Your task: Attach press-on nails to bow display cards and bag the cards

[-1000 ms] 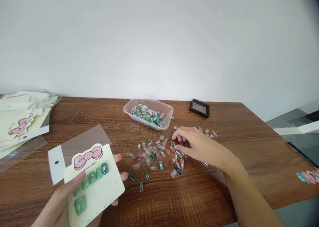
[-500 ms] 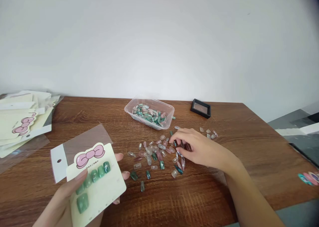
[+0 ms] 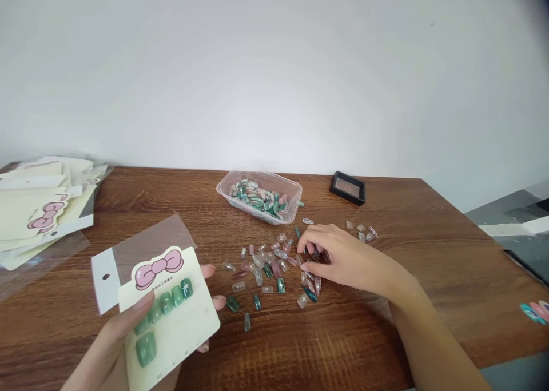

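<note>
My left hand (image 3: 114, 336) grips a cream backing card (image 3: 189, 322) with a pink bow printed at its top, thumb on the front and fingers behind. Green press-on nails (image 3: 166, 302) sit on the card in a row, one dark with a white star, and a wider one lies below. A clear plastic bag with a white hang tab (image 3: 105, 276) shows behind the card. Over the right side of a loose pile of press-on nails (image 3: 268, 265), my right hand (image 3: 332, 254) rests with fingers bent, thumb and index tips apart. Nails under its palm are partly hidden.
Behind the pile stands a clear plastic tub (image 3: 295, 199) with more nails in it. A small black frame box (image 3: 348, 188) lies to its right. Bagged bow cards (image 3: 43, 208) are stacked at the left. Colourful round pieces (image 3: 535, 312) lie at the right table edge.
The view has shifted slightly, moving everything a little to the right. My right hand's thumb and index finger have shifted a little among the nails. My left hand keeps its hold on the card.
</note>
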A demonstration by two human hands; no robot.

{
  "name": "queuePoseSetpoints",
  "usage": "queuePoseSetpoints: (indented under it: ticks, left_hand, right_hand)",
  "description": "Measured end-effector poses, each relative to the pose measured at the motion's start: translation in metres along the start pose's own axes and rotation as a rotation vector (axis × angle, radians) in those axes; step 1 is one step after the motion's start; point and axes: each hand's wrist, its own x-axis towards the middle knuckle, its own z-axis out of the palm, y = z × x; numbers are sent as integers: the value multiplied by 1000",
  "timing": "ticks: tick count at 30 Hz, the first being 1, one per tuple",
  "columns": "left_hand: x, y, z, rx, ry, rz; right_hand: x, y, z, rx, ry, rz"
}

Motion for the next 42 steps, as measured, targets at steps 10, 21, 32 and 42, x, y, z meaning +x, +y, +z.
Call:
queuePoseSetpoints:
  ticks: [10,21,32,42]
  left_hand:
    - [-2,-5,-2,-141,-161,-11]
    - [-6,-5,3,-117,-113,37]
    - [-16,-6,11,-134,-104,48]
    - [-23,0,22,-26,-45,83]
  right_hand:
    - [0,-3,-1,-9,-8,2]
    - [-5,-13,-5,-14,174,-30]
    - [1,-7,-2,35,512,-79]
    - [43,-22,-41,-162,317,-204]
